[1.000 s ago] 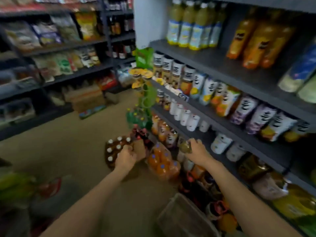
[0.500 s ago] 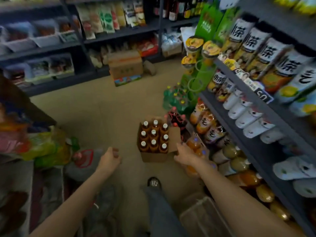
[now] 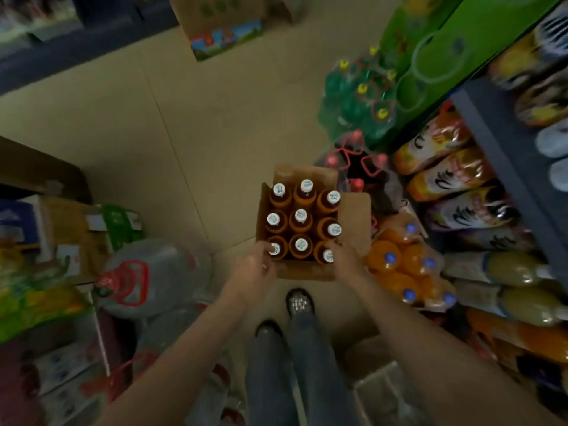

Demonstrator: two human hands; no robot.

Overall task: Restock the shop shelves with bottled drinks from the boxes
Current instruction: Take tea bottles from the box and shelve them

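Observation:
An open cardboard box [image 3: 353,222] stands on the floor ahead of my feet, holding several brown bottles with white caps [image 3: 300,215]. My left hand [image 3: 253,269] is at the box's near left corner, its fingers around the near-left bottle [image 3: 274,249]. My right hand [image 3: 344,256] is at the near right corner, fingers against the near-right bottle [image 3: 327,256]. Motion blur hides how firmly either hand grips. The shop shelf [image 3: 498,149] with bottled drinks runs along the right.
Shrink-wrapped packs of orange bottles [image 3: 405,265], dark red-capped bottles [image 3: 359,167] and green bottles [image 3: 359,96] crowd the floor right of the box. A large water jug [image 3: 144,278] and cartons sit at the left. Another carton [image 3: 221,23] stands across the aisle. My shoes [image 3: 299,302] are just behind the box.
My view has tilted down from the shelves to the box. Both hands have moved in to the box's near corners, onto the front bottles.

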